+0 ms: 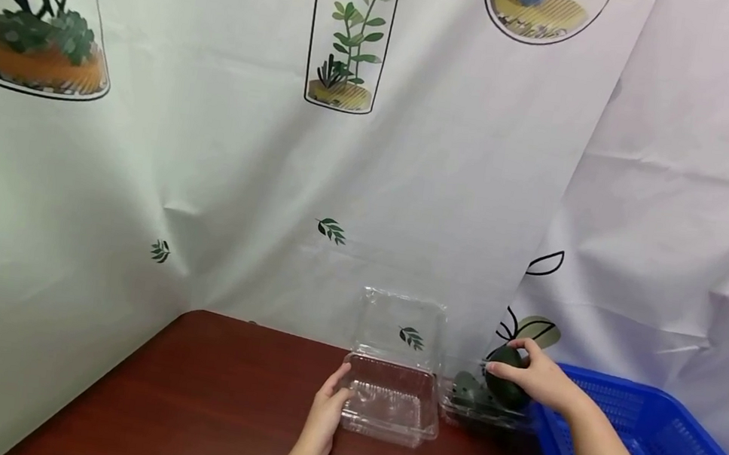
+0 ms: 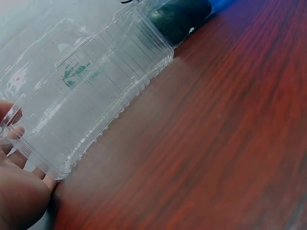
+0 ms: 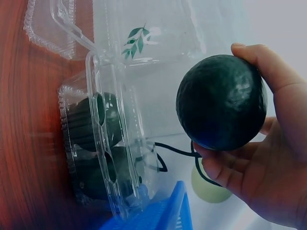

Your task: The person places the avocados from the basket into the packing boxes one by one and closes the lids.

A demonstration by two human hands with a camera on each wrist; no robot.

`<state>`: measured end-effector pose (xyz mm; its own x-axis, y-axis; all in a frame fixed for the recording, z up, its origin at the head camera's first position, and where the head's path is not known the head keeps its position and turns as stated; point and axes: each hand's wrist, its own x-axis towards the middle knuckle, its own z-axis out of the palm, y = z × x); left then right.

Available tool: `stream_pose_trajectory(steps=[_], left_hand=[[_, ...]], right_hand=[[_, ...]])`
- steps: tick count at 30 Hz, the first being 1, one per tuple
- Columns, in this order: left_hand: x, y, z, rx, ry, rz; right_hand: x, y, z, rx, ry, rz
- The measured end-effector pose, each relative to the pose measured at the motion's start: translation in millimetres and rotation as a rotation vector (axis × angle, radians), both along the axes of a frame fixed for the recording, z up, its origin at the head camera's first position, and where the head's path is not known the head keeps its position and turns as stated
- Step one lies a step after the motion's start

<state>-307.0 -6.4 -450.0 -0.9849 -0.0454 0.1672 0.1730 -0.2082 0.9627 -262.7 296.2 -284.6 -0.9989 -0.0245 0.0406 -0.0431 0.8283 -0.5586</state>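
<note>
A dark green ball-shaped fruit (image 3: 220,101) is held in the right hand (image 1: 540,380), with the thumb curled over the top and the fingers (image 3: 230,175) cupped under it. The fruit is held up in the air, just above and beside a small clear box (image 1: 479,405) that sits on the table (image 1: 214,399). Two more dark fruits (image 3: 88,143) can be seen inside that small box, and its lid stands open. The small box lies just to the left of the right hand, so the right hand is the nearer one to it. A bigger clear box (image 1: 392,402) stands open in the middle of the table, and its lid (image 1: 401,327) is tipped up against the white curtain (image 1: 208,163) behind. The left side of this bigger box is touched by the left hand (image 1: 329,405). The fingers of the left hand look mostly straight and are laid against the box wall; nothing is wrapped up in them. The long side of the bigger box runs from left to right across the table, between the two hands. A blue basket (image 1: 653,437) sits at the right end of the table, under the right arm.
</note>
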Motion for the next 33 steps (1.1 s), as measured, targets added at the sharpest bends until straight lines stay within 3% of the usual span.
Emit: stream_pose_trajectory(steps=[7, 17, 25, 33], left_hand=[[-2.1, 4.6, 4.0, 0.011, 0.003, 0.001], [-0.6, 2.8, -1.0, -0.017, -0.013, 0.014], [-4.0, 11.2, 4.4, 0.002, 0.018, 0.002], [-1.4, 4.2, 2.1, -0.016, -0.025, 0.024]], right_hand=[[-1.6, -2.0, 7.8, -0.008, 0.008, 0.007], [-8.0, -16.8, -2.3, -0.055, 0.028, 0.005], [-12.5, -23.2, 0.4, -0.056, 0.066, 0.008], [-17.2, -43.0, -16.2, -0.118, 0.07, 0.008]])
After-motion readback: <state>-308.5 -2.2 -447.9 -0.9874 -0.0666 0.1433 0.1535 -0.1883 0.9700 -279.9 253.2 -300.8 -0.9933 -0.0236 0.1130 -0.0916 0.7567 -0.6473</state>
